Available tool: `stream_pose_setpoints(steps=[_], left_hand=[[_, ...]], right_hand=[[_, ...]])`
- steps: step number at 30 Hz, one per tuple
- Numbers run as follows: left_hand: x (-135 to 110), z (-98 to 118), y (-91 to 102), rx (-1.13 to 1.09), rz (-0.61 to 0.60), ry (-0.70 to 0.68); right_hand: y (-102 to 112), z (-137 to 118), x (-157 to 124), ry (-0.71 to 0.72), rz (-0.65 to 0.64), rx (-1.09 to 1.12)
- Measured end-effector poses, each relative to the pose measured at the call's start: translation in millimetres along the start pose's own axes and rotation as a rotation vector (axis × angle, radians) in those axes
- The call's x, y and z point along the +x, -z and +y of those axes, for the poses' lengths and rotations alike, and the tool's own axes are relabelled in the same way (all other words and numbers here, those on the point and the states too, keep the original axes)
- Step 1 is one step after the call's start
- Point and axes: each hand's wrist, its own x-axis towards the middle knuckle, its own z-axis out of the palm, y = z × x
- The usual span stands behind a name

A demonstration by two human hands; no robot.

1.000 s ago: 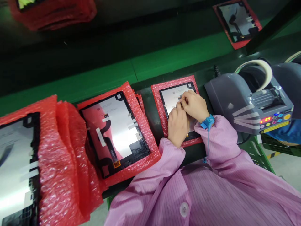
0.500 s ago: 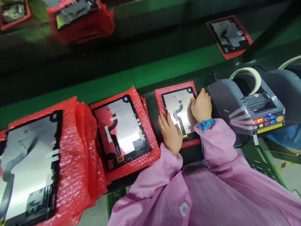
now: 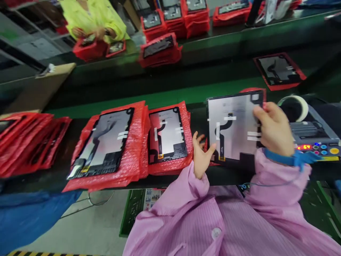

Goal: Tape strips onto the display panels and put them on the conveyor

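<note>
My right hand (image 3: 277, 128) grips a tablet display panel (image 3: 237, 128) by its right edge, thumb on the silvery back. The panel is lifted and tilted, and a dark ribbon cable with a gold-coloured end runs down its back. My left hand (image 3: 201, 153) is open at the panel's lower left, fingers spread and thumb close to its edge; whether it touches I cannot tell. Red bubble wrap shows partly behind the raised panel. To the left, another display panel (image 3: 167, 131) lies on red bubble wrap, and beyond it a further panel (image 3: 106, 138) rests on a thicker red stack.
A tape dispenser (image 3: 311, 124) with a lit red readout stands at right. Red-wrapped panels (image 3: 32, 138) lean at far left. Across the bench, a person in yellow (image 3: 93, 17) handles red-wrapped items. One panel (image 3: 279, 69) lies at the back right. A green crate (image 3: 130, 213) is below.
My right hand has picked the panel up off its red bubble wrap. My left hand has come off its face, fingers now spread beside it. The view has shifted, showing more of the left and back.
</note>
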Motion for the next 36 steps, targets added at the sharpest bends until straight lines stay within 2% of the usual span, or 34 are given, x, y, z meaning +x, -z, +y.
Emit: stream_pose_setpoints(steps=[2,4,7,9,11,12,14,17,19,23,25,27,29,32,33,34,36], left_hand=[[-21,22,16.9,-0.203,-0.057,0.058],[-36,42,41.7,-0.309,-0.054,0.015],[-36,57,89.7,-0.286,0.107,-0.196],[-20,52,121.4,-0.166,0.269,-0.321],[0,39,146.1,0.035,0.388,-0.328],[8,32,154.6,0.157,0.423,-0.304],[20,17,163.3,0.410,0.476,-0.288],[22,4,160.5,0.666,0.533,-0.346],[17,0,155.2,0.722,0.551,-0.362],[9,-6,155.3,0.812,0.580,-0.271],[10,-9,161.7,0.853,0.508,-0.272],[14,-13,167.6,0.864,0.401,-0.319],[16,-14,169.7,0.880,0.370,-0.337],[17,-14,167.2,0.914,0.396,-0.315],[16,-13,166.1,0.922,0.395,-0.304],[15,-12,165.3,0.927,0.388,-0.293],[13,-10,165.0,0.930,0.372,-0.269]], right_hand=[[4,-26,-8,0.015,0.023,0.144],[-6,-45,-9,-0.023,-0.070,0.290],[-53,-52,-1,-0.089,-0.332,0.434],[-100,-43,6,-0.145,-0.503,0.466],[-147,-28,11,-0.217,-0.595,0.366],[-167,-19,12,-0.241,-0.596,0.262],[-198,-5,13,-0.251,-0.571,0.073],[-218,9,9,-0.197,-0.560,-0.083],[-221,14,5,-0.137,-0.553,-0.193],[-218,18,4,-0.026,-0.580,-0.391],[-212,19,18,-0.001,-0.574,-0.453],[-198,21,47,0.003,-0.492,-0.501],[-175,27,87,-0.026,-0.269,-0.599],[-131,49,150,-0.158,0.251,-0.834],[-116,59,168,-0.219,0.388,-0.889],[-103,68,184,-0.277,0.482,-0.922],[-83,85,208,-0.362,0.553,-0.930]])
